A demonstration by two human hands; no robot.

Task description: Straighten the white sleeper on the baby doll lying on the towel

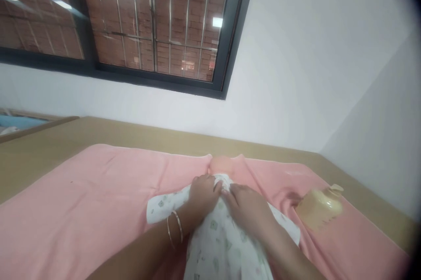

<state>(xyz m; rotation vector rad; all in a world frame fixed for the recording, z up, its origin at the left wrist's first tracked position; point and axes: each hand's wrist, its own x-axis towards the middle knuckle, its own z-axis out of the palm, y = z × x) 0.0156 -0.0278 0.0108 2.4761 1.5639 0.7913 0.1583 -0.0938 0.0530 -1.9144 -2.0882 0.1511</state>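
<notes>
A doll's round head (221,165), skin-toned and smooth, rests at the far side of a pink blanket (108,188). Below it spreads a white baby gown (226,245) printed with small green figures, its sleeves out to both sides. At the gown's neckline, my left hand (204,193) grips the cloth, thumb toward the middle. Close beside it, my right hand (250,207) has its thumb and fingers on the same gathered collar. My fingertips are partly hidden in the fabric. Whatever lies under the gown is covered.
To the right, a yellowish see-through bottle (319,210) with markings lies on the blanket. The blanket covers a tan padded surface (184,136) against a white wall (289,73). A dark-framed barred window (226,52) is above. Something blue (23,122) shows beyond the left edge.
</notes>
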